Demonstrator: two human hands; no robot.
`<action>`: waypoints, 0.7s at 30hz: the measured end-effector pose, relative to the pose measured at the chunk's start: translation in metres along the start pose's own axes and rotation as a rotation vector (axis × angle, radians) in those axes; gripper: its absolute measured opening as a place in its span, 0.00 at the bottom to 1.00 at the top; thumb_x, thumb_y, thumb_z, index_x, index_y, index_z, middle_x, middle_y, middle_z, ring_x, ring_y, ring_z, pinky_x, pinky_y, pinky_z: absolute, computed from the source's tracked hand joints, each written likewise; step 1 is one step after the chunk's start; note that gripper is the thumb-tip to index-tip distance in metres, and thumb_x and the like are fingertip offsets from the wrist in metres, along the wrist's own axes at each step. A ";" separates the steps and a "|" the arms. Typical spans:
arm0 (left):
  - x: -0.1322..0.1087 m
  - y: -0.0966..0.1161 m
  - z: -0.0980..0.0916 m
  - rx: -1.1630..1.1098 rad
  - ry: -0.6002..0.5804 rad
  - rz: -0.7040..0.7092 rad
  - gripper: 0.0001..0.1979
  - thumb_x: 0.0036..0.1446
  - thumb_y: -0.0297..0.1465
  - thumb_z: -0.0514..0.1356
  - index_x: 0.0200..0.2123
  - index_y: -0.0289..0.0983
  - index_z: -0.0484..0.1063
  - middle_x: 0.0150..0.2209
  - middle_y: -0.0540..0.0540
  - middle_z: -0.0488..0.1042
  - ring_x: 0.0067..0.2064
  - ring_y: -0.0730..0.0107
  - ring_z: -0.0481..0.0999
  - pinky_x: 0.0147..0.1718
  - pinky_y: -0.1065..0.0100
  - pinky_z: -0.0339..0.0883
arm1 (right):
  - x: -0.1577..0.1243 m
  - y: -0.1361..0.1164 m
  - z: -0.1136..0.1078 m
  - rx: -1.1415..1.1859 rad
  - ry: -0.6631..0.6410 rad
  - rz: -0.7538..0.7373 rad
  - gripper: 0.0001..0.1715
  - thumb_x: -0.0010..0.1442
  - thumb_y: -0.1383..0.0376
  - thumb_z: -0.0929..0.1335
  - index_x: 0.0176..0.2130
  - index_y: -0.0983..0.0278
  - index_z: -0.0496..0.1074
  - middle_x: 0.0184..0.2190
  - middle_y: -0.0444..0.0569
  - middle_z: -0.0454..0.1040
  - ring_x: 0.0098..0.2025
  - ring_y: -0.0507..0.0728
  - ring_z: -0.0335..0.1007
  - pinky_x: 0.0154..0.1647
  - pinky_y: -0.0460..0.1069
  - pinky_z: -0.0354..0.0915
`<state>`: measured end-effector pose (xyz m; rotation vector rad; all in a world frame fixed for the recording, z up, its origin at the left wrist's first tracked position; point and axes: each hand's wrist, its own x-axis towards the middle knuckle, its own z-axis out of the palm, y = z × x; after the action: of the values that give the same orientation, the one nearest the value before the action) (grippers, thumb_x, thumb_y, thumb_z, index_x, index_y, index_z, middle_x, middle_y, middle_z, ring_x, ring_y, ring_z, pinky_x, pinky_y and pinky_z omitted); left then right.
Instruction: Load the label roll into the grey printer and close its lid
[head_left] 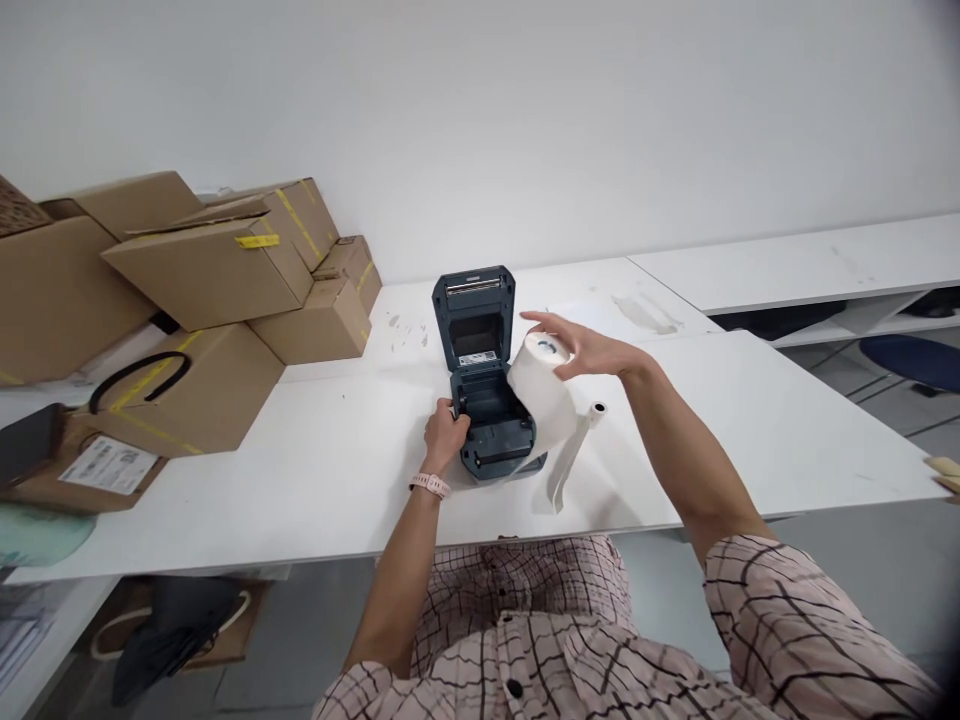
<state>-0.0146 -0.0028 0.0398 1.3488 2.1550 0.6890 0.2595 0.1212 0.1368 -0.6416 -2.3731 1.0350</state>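
Label printer (495,435) sits open on the white table (345,470), near the front edge and just in front of the wearer; I log its long axis running near to far, front end toward the body. Lid (475,318) stands up at the rear, leaning slightly back, its inner side turned to my camera. Left hand (445,437) is clamped on the printer's left wall, thumb over the rim; pink wristband (430,485) behind it. Right hand (574,347) is closed around the upper end of a white paper roll (536,362), fingers on the far side, thumb on the near. I have the roll at the printer's right side, above the table, its axis steep and tilted, the round end with the core hole facing up toward me. A loose web (559,415) curves off it, down and round toward the printer's front; whether the roll touches the printer wall I cannot tell. Just right of the web, a narrow small roll (598,410) shows its dark core hole upward, its pale strip (564,470) trailing toward the table's near edge. Cardboard boxes (206,270) are piled well to the left.
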 end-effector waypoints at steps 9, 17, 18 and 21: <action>0.004 -0.007 0.006 -0.062 0.014 0.013 0.17 0.56 0.32 0.56 0.50 0.41 0.67 0.34 0.46 0.78 0.40 0.56 0.78 0.36 0.63 0.64 | -0.005 0.094 0.008 0.105 0.224 0.393 0.64 0.42 0.68 0.76 0.72 0.64 0.51 0.65 0.66 0.61 0.62 0.69 0.64 0.54 0.61 0.70; 0.006 -0.008 0.007 -0.069 0.007 0.009 0.18 0.56 0.32 0.56 0.51 0.40 0.67 0.33 0.47 0.78 0.37 0.59 0.78 0.34 0.65 0.63 | -0.034 0.114 0.011 0.208 0.246 0.378 0.63 0.45 0.61 0.77 0.72 0.61 0.51 0.67 0.63 0.62 0.67 0.67 0.61 0.63 0.63 0.63; 0.006 -0.008 0.007 -0.068 0.009 0.009 0.18 0.56 0.32 0.56 0.51 0.40 0.67 0.33 0.47 0.78 0.37 0.59 0.77 0.34 0.65 0.63 | -0.049 0.114 0.008 0.252 0.254 0.358 0.60 0.47 0.59 0.76 0.72 0.59 0.52 0.68 0.62 0.62 0.68 0.66 0.61 0.64 0.64 0.63; 0.008 -0.009 0.009 -0.069 0.016 0.013 0.18 0.56 0.32 0.56 0.51 0.40 0.67 0.33 0.47 0.78 0.36 0.59 0.77 0.33 0.65 0.63 | -0.100 0.110 0.012 0.362 0.267 0.325 0.45 0.55 0.51 0.73 0.68 0.54 0.61 0.68 0.59 0.62 0.69 0.68 0.60 0.61 0.66 0.66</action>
<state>-0.0182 0.0020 0.0261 1.3264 2.1170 0.7743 0.3557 0.1232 0.0230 -0.9749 -1.8276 1.3771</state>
